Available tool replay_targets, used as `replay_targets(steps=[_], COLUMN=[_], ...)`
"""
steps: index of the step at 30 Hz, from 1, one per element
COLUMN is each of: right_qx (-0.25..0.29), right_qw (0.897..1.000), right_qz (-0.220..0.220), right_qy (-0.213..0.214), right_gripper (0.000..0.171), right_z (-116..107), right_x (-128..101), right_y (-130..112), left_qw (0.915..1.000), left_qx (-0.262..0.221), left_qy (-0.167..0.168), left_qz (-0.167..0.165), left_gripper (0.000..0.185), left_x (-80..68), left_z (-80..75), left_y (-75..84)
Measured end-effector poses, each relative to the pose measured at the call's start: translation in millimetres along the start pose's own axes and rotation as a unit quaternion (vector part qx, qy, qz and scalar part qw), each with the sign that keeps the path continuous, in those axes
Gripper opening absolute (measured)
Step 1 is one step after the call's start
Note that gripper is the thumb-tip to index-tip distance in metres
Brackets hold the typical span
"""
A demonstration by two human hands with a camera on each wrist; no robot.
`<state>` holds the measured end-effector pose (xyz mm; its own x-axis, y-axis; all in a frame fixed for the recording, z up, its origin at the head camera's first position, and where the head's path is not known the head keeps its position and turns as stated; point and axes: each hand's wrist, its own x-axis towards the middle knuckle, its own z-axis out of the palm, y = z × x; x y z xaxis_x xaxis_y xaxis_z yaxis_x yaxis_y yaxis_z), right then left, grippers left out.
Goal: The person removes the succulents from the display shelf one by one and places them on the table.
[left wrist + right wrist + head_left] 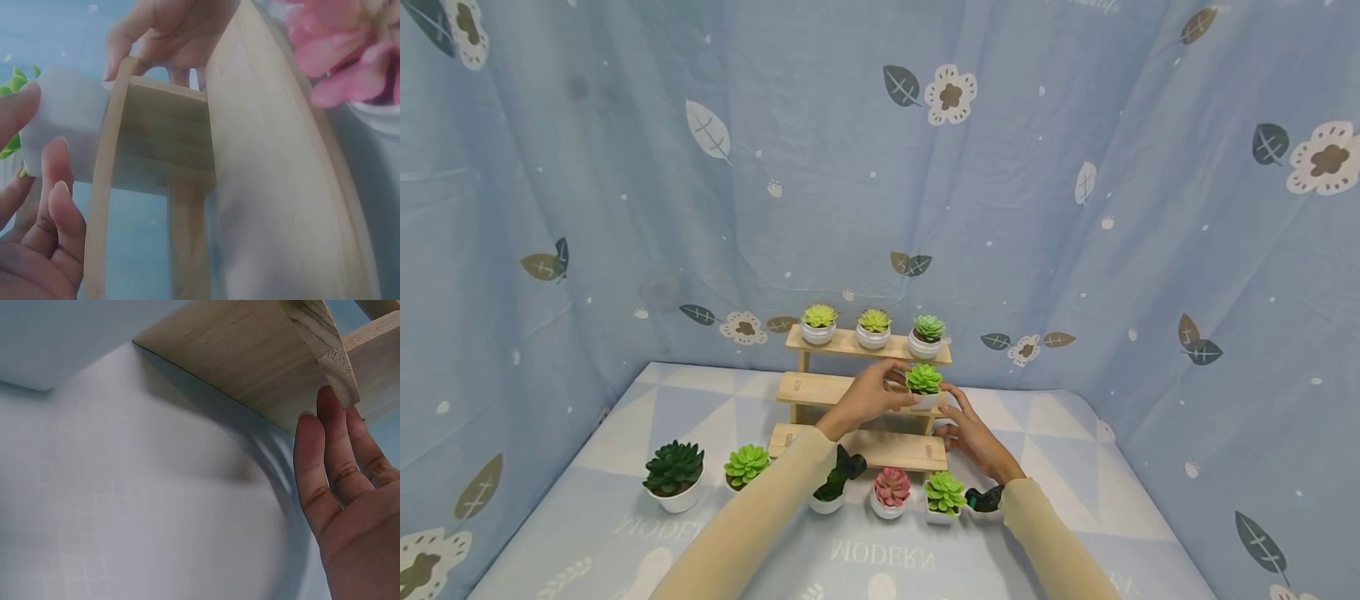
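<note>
- Head view: a three-tier wooden stand [865,392] sits on the blue patterned table cover [1075,467], backed by a blue leaf-print curtain [625,167].
- Left hand [868,394] holds a light green succulent in a white pot [924,386] at the right end of the middle tier, fingers curled round the pot's near side.
- Right hand [973,435] lies just right of the stand, fingers straight and relaxed, tips at the edge of the middle tier beside the pot; it holds nothing.
- Top tier carries three potted succulents [873,327] in a row.
- Bottom tier is partly hidden by both forearms.
- On the cover before the stand: a dark green succulent [674,475], a bright green succulent [747,465], a dark potted plant [833,487] partly behind the left sleeve, a pink succulent [891,492] and a green succulent [943,494].
- Left wrist view: left hand [37,206] pinches the white pot [65,128] with thumb and fingers; the pot rests against the tier's board edge. The right hand's fingers [162,37] show beyond the board. Pink succulent petals [344,44] fill the upper right corner, blurred.
- Right wrist view: right hand [350,506] with fingers extended, tips touching the underside corner of a wooden board [262,350]. White surface below is too blurred to identify.
</note>
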<state>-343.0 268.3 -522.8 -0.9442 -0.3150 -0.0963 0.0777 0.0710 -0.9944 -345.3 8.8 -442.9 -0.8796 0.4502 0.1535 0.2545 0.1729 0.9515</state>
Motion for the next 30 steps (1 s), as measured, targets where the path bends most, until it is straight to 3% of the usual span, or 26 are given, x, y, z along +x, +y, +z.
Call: replay_targets(steps=[13,23,30], right_qx=[-0.006,-0.023,-0.022], right_qw=[1.000,1.000,1.000], right_qz=[0.000,-0.002,-0.011], right_qy=[-0.001,-0.001,-0.015], right_gripper=[0.053,0.054,0.058], right_z=[-0.5,-4.0,-3.0], right_x=[-0.1,-0.6,-3.4], right_y=[1.6,2.8,-0.8], left_qw=[0.9998,0.9992,0.9991], left_qx=[0.016,0.032,0.030], left_qy=[0.002,0.006,0.015], left_qz=[-0.006,0.021,0.027], left_gripper=[0.056,0.059,0.061], left_x=[-7.2,-27.2,-40.9], left_z=[-1.1,-7.3,-17.4], left_y=[3.8,30.1,39.8])
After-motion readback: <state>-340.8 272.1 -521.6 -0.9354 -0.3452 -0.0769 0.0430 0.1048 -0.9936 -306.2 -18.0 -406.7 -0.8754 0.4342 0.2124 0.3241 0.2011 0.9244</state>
